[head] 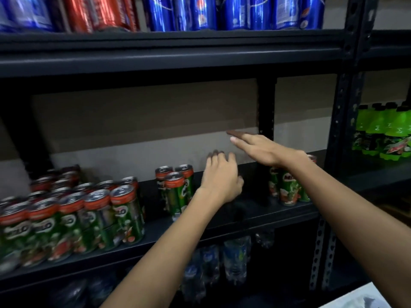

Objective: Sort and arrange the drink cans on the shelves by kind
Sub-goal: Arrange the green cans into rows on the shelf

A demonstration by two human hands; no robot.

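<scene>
Both hands were over the middle shelf (pixel 222 221) of the dark metal rack. The left hand (pixel 220 176) hung over a bare stretch of the shelf, fingers loosely spread, its grip holding nothing. The right hand (pixel 260 148) reached out flat above it, fingers straight and apart from any can, grip empty.

I noted the green cans in three lots on that shelf: a big block (pixel 66 218) at the left, a cluster of three (pixel 175 185) just left of the left hand, and a few more (pixel 287 187) under the right forearm, partly hidden.

The shelf above carried blue cans (pixel 233 12) and red cans (pixel 100 12). Green bottles (pixel 382 132) stood in the next bay to the right. Clear bottles (pixel 233 261) showed dimly on the shelf below.
</scene>
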